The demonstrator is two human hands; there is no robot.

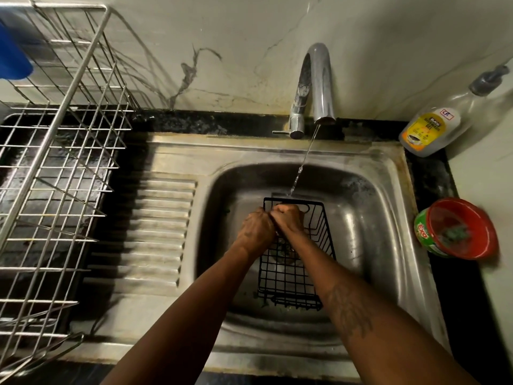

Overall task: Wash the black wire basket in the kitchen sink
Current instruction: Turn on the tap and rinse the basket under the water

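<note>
Kitchen, marble-look wall behind, black stone worktop (433,176) carrying a steel sink (388,173) with a ribbed drainboard on its left.

Item: black wire basket (288,276). Location: in the basin, long axis running away from me, far end just short of where the stream from the tap (319,79) falls. Lies mouth up, as far as I can judge.

Handling, by my estimate: light, open grid of coated wire, stiff enough to lift by one rim without sagging. Wet coating likely slick, and thin wires bite into fingers. Best hold: the thicker rim wire or a corner, not the fine floor mesh.

Left hand (256,227): fingers curled, gripping the far-left corner of the rim, back of the hand up.

Right hand (287,216): closed to a fist over the far rim, touching my left hand; it appears to grip the rim wire, though what lies under the palm is hidden.

Also present: steel dish rack (55,162) on the left; dishwash gel bottle (433,129) and a red tub (458,229) of scrub soap on the right.
</note>
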